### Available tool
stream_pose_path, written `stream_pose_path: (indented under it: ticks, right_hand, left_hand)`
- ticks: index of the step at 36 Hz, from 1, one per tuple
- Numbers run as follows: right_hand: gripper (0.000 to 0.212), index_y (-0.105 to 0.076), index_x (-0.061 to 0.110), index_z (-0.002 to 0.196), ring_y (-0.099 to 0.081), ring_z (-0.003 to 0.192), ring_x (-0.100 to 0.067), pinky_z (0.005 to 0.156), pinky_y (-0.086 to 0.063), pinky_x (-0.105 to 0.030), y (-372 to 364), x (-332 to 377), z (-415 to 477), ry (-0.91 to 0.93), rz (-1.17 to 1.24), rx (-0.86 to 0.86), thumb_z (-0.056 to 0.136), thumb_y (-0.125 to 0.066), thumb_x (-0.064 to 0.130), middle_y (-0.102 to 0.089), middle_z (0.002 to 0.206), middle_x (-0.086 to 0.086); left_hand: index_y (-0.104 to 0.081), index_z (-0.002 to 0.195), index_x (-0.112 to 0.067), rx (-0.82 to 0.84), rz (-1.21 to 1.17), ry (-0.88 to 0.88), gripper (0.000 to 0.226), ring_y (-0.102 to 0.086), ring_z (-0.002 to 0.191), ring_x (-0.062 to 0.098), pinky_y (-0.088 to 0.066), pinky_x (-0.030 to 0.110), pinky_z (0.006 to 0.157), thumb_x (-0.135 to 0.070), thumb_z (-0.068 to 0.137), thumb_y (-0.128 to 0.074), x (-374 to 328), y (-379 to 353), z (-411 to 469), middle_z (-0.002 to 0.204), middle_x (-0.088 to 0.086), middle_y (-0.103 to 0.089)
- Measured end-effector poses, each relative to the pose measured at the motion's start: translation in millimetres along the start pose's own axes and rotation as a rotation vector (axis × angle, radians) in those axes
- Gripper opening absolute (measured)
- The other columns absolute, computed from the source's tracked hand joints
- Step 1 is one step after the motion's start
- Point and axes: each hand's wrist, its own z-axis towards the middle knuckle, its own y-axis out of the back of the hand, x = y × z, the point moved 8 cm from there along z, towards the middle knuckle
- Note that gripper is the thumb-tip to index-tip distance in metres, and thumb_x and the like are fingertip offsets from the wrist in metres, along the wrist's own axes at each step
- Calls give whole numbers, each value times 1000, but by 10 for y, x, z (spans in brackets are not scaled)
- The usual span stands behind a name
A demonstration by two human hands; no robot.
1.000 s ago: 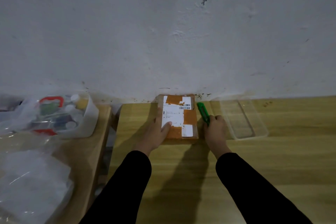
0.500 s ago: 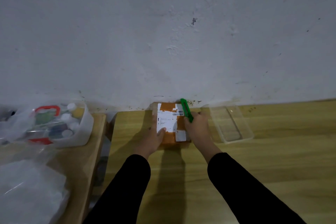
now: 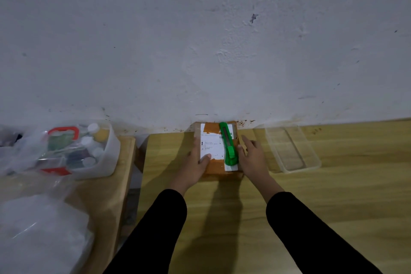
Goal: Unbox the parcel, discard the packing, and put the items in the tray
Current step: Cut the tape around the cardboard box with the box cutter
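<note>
A brown taped cardboard parcel [image 3: 215, 165] with a white label lies on the wooden table against the wall. A green utility knife [image 3: 228, 147] rests flat on its top, along the right side. My left hand [image 3: 195, 163] presses on the parcel's left edge, thumb on the label. My right hand [image 3: 252, 157] is beside the parcel's right edge with fingers spread, just off the knife. A clear plastic tray [image 3: 311, 163] sits to the right of the parcel with nothing in it.
A second wooden table [image 3: 106, 196] at left carries a white tub [image 3: 109, 160] of small bottles wrapped in clear plastic, with a bulky plastic bag [image 3: 42, 233] in front. A gap separates the two tables. A grey wall [image 3: 200, 40] backs both.
My right hand carried the green knife from beside the parcel onto its top and let go of it. My left hand stayed on the parcel.
</note>
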Motion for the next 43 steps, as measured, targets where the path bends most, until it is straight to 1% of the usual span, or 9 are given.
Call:
stream_pose_path:
  ticks: [7,11,17,25,30,33,36,39,43]
  right_hand:
    - [48,-14,23,148,-42,129,-22,77,-35,-13,-171,-29,-83,-32,217,203,101,-25,30,-34,150,-6]
    - [49,-14,25,147,-46,108,-13,58,-39,-8,-148,-43,-134,-44,250,212,101,-26,31,-38,147,-8]
    - [48,-13,23,147,-45,107,-12,74,-42,-18,-89,-64,-343,-20,233,226,101,-25,29,-39,146,-7]
    - [48,-14,25,147,-48,104,-15,72,-42,-20,45,-296,-898,-29,229,266,101,-28,28,-43,143,-10]
    - [48,-17,24,147,-49,107,-14,74,-41,-21,178,-523,-1315,-44,243,224,101,-30,28,-44,143,-8]
    - [47,-21,21,146,-48,113,-13,82,-38,-19,255,-619,-1493,-36,238,182,100,-31,27,-42,146,-6]
    - [46,-28,16,144,-46,119,-13,86,-34,-16,296,-637,-1561,-28,253,158,100,-33,29,-44,143,-6]
    - [56,-36,18,141,-52,113,-16,89,-46,-31,286,-606,-1543,-16,235,100,94,-39,47,-56,128,-6]
    - [77,-15,12,147,-43,124,-29,98,-45,-45,144,-544,-1489,-2,-2,119,88,-44,54,-45,134,-11]
  left_hand:
    - [15,146,-36,-19,-209,-69,72,-34,118,4,-44,8,66,-28,99,-40,86,-81,65,156,-1,-18]
    - [14,146,-38,-31,-260,-70,73,-38,119,7,-49,12,67,-26,99,-41,84,-116,54,155,2,-18]
    - [15,145,-39,-21,-295,-63,73,-45,118,10,-51,16,74,-25,99,-40,111,-228,-141,155,1,-20]
    - [11,147,-33,-80,-288,-46,71,-42,117,8,-47,14,76,-24,99,-41,219,-523,-755,153,1,-25]
    - [4,150,-28,-132,-277,-53,69,-45,112,5,-46,1,63,-20,99,-42,233,-752,-1155,148,-1,-30]
    - [-1,151,-28,-162,-233,-77,68,-50,99,-7,-46,2,68,-20,99,-43,269,-850,-1302,138,-9,-37]
    - [-5,150,-31,-231,-192,-65,66,-53,111,4,-52,20,87,-27,98,-45,326,-885,-1397,142,-6,-41]
    - [-10,149,-33,-306,-161,-46,65,-45,126,15,-43,34,102,-34,96,-47,380,-906,-1477,147,0,-39]
    - [-17,149,-23,-411,-129,-61,63,-40,125,9,-36,19,94,-30,95,-49,363,-924,-1573,145,0,-39]
